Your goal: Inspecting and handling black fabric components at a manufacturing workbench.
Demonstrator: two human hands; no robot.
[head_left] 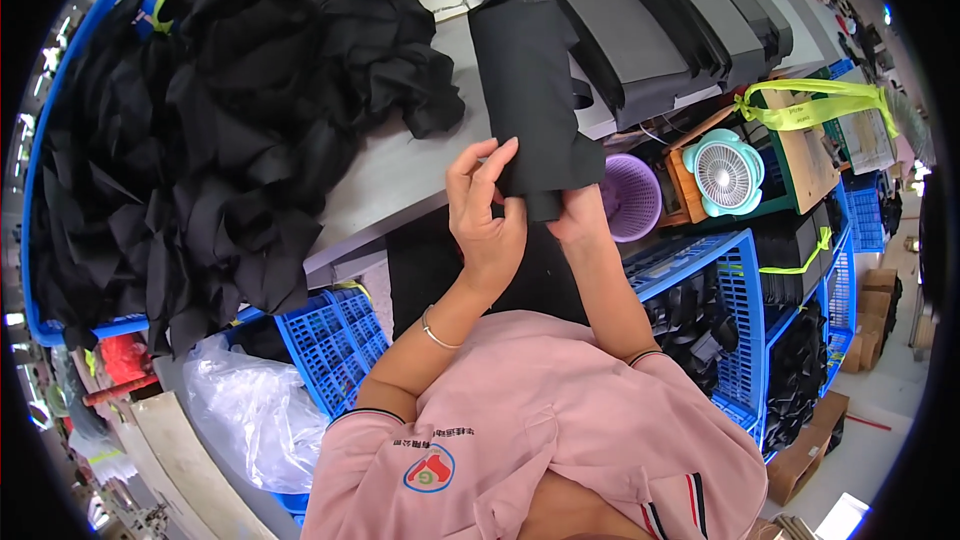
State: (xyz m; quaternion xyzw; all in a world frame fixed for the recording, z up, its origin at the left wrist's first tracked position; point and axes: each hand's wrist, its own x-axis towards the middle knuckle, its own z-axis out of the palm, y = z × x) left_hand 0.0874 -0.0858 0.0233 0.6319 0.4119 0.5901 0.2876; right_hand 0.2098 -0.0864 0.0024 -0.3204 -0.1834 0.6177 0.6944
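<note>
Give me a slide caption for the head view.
Both hands, left and right, hold a black fabric piece over the grey table.

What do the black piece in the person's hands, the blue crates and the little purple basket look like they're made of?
The black piece looks like matte woven or felt-like fabric: it bends softly over the table edge and shows no shine. The blue crates look like moulded hard plastic, judging by their rigid open grid walls and slight gloss. The purple basket also looks like plastic, thin and slotted. Both the left hand and the right hand pinch the piece's lower edge.
</note>
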